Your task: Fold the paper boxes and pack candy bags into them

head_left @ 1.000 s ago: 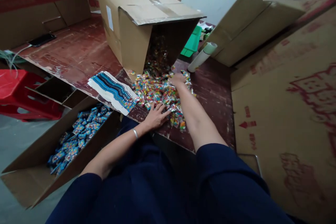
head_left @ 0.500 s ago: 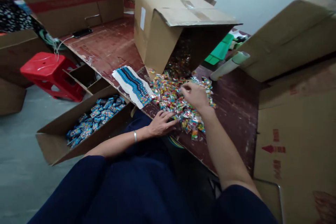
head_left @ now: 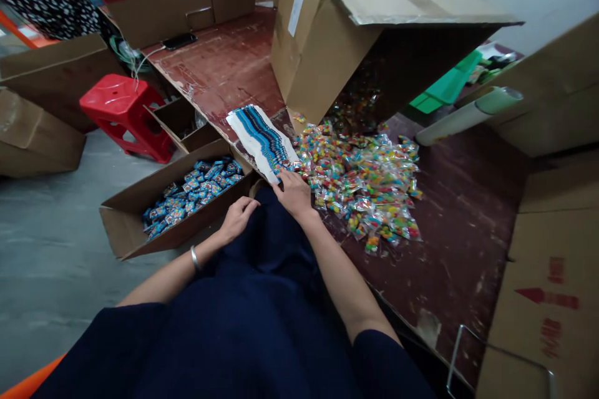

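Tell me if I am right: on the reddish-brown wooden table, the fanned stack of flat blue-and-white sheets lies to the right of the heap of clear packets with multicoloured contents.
No: the fanned blue-and-white stack lies to the left of the heap of packets, as the head view shows. Both are indeed on the wooden table.

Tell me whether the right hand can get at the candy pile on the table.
Probably yes: the right hand is at the near end of the blue-and-white papers, close beside the candy pile, and nothing visible stands between.
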{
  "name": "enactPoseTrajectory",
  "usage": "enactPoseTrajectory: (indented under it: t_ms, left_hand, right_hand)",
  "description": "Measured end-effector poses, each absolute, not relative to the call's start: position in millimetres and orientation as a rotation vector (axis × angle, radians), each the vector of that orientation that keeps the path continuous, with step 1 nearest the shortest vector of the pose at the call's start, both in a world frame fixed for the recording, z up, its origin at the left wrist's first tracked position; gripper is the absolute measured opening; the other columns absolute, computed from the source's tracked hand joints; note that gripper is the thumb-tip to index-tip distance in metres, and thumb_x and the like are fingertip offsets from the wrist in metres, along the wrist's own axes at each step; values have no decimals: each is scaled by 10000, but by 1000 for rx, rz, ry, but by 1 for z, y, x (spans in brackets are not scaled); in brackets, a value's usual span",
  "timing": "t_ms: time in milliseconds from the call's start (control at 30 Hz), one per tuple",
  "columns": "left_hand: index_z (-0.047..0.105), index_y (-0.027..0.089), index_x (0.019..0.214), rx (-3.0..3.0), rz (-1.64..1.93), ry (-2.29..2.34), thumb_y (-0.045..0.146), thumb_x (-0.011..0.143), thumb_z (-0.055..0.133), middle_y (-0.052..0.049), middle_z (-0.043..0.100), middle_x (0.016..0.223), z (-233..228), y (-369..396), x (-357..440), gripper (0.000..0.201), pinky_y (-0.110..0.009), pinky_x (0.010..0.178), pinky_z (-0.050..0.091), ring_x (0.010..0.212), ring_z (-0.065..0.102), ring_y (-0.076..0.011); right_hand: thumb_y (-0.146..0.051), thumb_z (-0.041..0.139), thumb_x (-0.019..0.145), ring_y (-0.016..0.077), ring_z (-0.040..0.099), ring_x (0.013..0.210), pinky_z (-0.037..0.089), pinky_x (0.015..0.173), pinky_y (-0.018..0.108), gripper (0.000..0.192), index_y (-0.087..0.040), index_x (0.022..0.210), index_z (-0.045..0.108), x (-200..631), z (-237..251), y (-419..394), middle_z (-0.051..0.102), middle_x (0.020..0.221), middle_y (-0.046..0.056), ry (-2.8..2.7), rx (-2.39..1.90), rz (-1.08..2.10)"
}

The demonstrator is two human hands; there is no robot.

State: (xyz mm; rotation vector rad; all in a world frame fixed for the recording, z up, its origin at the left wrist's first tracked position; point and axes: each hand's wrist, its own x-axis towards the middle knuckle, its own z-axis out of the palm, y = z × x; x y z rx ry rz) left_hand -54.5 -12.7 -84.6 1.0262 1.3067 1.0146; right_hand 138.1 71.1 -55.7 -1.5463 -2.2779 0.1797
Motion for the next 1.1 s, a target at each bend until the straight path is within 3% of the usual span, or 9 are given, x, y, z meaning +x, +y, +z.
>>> enactPoseTrajectory:
  t_ms: [133, 267, 367, 500, 633, 733, 867, 933, 1100]
  left_hand:
    - [712, 134, 912, 790, 948, 1175, 637, 938, 598, -134, 763, 916, -82, 4, -53, 517, -352, 792, 588, 825, 740, -225]
    - [676, 127, 909, 337, 832, 803, 568, 1006, 540, -170, 793, 1033, -65, 23, -41, 471, -406, 908, 610, 996, 782, -276]
    - [709, 91, 1037, 239, 750, 644, 466, 1045, 514, -182, 801, 1050, -52, 26, -34, 423, -410, 971, 600, 1029, 783, -277]
    - [685, 85, 1269, 397, 742, 550, 407, 929, 736, -191, 788, 1168, -41, 15, -33, 471, -366, 955, 603, 1035, 785, -281]
    - [714, 143, 1266, 629, 709, 515, 454, 735, 923, -186, 777, 1207, -30, 2, -36, 650, -343, 897, 605, 1016, 787, -291]
    - [778, 150, 1155, 773, 642, 561, 513, 724, 915, -161, 788, 1152, -20, -5, -38, 581, -304, 848, 586, 980, 773, -257]
    - [805, 146, 1064, 973, 567, 618, 540, 732, 894, -92, 787, 978, -11, -13, -37, 523, -262, 749, 543, 863, 724, -202]
    - [803, 135, 1000, 1013, 596, 689, 549, 750, 874, -56, 758, 850, -11, -16, -33, 489, -241, 681, 513, 749, 682, -164]
    - [787, 132, 950, 971, 880, 871, 539, 783, 843, -34, 743, 844, -16, -20, -12, 444, -226, 700, 517, 731, 656, -133]
  right_hand:
    - [-154, 559, 1008, 249, 771, 1023, 618, 918, 383, 214, -198, 1014, 768, 154, -56, 49, 823, 1090, 103, -2128, -1337, 8]
    - [-102, 621, 972, 225, 777, 1081, 636, 970, 364, 279, -226, 1189, 745, 161, -48, 7, 816, 1150, 79, -2071, -1006, -119]
    - [-77, 646, 950, 223, 762, 1143, 637, 1006, 366, 383, -259, 1282, 707, 161, -40, -26, 809, 1174, 62, -2096, -851, -71]
    - [-256, 694, 967, 259, 752, 1114, 637, 984, 424, 461, -258, 1421, 615, 163, -23, -50, 790, 1163, 85, -2107, -917, 152]
    - [-486, 676, 963, 212, 718, 810, 632, 753, 351, 676, -226, 1554, 475, 171, -4, -49, 747, 998, 69, -1984, -1284, 537]
    - [-448, 705, 942, 150, 622, 595, 567, 649, 290, 520, -258, 1410, 587, 176, 5, -42, 657, 734, -42, -1913, -1324, 807]
    - [-457, 778, 871, 119, 536, 496, 465, 535, 255, 266, -247, 952, 637, 181, 10, -40, 591, 591, -80, -1781, -1282, 1084]
    - [-475, 795, 852, 117, 530, 499, 453, 518, 250, 302, -247, 852, 597, 181, 8, -43, 593, 595, -71, -1665, -1318, 1062]
    - [-500, 833, 805, 212, 726, 896, 615, 760, 325, 447, -248, 1130, 656, 171, -9, -54, 745, 1013, 51, -1284, -1380, 900]
